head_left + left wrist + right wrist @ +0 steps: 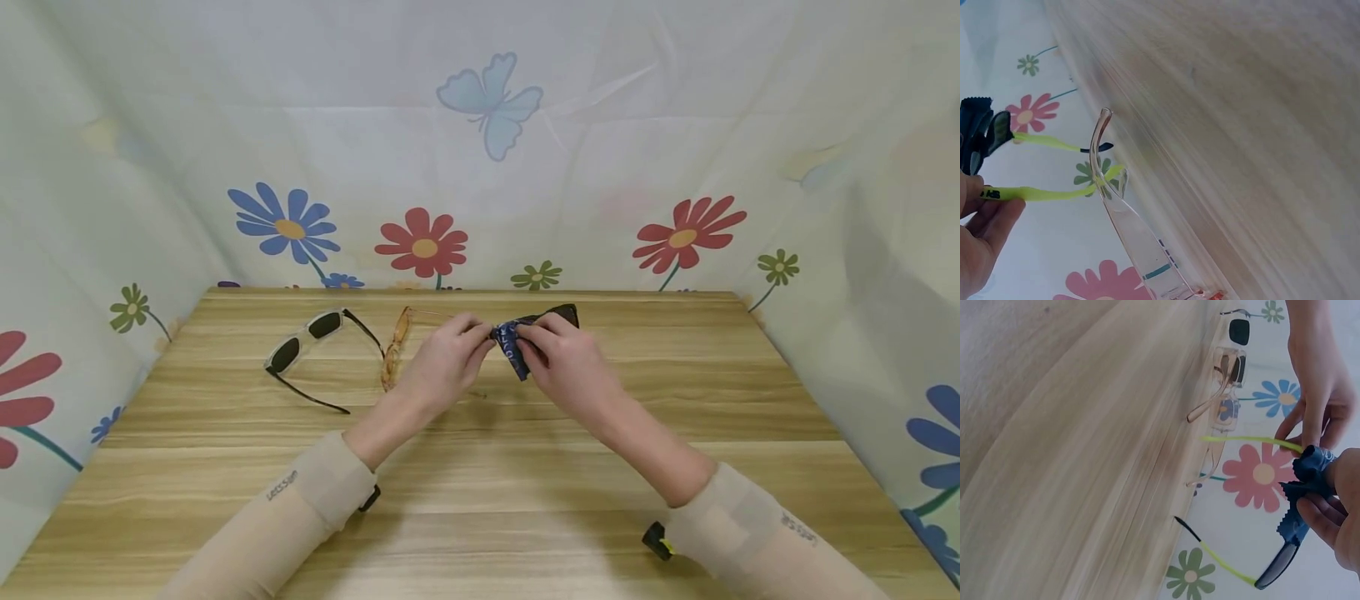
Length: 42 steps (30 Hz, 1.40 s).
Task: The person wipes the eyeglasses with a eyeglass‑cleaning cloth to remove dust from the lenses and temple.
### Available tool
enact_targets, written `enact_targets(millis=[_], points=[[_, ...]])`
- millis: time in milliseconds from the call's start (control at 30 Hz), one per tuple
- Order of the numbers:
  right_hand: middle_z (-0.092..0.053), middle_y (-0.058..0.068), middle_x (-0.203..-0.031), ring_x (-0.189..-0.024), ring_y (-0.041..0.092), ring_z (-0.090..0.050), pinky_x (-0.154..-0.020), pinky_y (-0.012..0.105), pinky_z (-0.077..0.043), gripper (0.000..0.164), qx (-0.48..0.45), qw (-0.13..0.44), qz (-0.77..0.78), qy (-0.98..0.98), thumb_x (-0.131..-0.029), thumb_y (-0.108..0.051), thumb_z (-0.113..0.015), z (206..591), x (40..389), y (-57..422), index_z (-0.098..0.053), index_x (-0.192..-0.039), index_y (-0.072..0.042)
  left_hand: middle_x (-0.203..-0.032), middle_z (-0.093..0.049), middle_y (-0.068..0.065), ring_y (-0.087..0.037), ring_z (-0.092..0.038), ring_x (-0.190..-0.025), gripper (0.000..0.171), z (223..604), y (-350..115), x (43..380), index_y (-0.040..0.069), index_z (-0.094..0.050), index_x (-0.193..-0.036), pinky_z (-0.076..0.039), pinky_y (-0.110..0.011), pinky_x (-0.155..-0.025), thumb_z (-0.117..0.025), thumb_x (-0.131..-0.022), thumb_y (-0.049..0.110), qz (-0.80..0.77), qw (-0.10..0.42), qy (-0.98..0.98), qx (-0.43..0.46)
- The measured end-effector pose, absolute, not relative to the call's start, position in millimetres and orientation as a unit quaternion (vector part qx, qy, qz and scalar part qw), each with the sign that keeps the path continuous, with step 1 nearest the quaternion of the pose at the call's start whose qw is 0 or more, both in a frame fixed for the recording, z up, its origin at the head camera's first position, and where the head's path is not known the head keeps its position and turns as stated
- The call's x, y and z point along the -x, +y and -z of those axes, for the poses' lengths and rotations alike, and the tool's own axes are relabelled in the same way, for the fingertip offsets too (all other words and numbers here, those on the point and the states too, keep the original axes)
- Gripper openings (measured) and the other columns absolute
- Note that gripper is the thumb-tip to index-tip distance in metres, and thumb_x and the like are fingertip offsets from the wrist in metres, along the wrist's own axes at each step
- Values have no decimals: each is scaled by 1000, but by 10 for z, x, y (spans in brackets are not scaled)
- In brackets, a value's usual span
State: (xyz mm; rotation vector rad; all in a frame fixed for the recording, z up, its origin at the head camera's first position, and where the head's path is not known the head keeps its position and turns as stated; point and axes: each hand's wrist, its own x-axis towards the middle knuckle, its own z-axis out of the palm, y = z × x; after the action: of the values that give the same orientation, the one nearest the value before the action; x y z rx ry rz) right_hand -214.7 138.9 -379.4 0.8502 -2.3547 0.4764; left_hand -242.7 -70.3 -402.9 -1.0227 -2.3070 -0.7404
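Above the grained wooden table (487,517), near its far edge, our left hand (441,358) pinches the dark-lensed, yellow-green-armed sunglasses (1277,567) and our right hand (576,367) grips a navy, zigzag-edged printed cloth (511,348) against them, translucent amber-framed glasses (397,337) close leftward, wood stretching rightward.

Sunglasses (306,340) and eyeglasses (395,348) lie on the table (517,517), left of the cloth (512,352).

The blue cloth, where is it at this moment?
In the head view, the blue cloth is just right of centre, pinched in the right hand against the lime-armed glasses, beside the left hand's fingertips.
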Motion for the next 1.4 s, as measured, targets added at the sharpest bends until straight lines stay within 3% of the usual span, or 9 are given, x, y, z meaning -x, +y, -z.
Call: enact_targets(millis=[467,733,1400], points=[[-61,17,-103,-81,24,-63,-67,31,-57,32,-364,297,-125,-874,-92,-5,-78,3804,2114,1305,-72,-123,4,-100,-63,-8,-18,-65,-83,11,4016,-698,2404,-2,-73,-105,-56,-28,-72,-65,-100,3,271,257,-848,376],[-61,16,-98,-73,21,-60,-60,29,-53,28,-343,297,-137,-880,-95,-6,-75,3771,2154,1324,-73,-121,4,-101,-67,-11,-18,-68,-83,16,4016,-696,2426,-4,-73,-112,-56,-26,-70,-65,-100,3,297,259,-842,368],[-66,15,-96,-75,25,-68,-65,36,-58,28,-305,305,-165,-887,-94,-1,-72,3780,2263,1504,-72,-121,3,-95,-68,-9,-16,-65,-75,11,4009,-731,2456,-2,-75,-104,-54,-26,-64,-71,-98,5,324,265,-843,337]])
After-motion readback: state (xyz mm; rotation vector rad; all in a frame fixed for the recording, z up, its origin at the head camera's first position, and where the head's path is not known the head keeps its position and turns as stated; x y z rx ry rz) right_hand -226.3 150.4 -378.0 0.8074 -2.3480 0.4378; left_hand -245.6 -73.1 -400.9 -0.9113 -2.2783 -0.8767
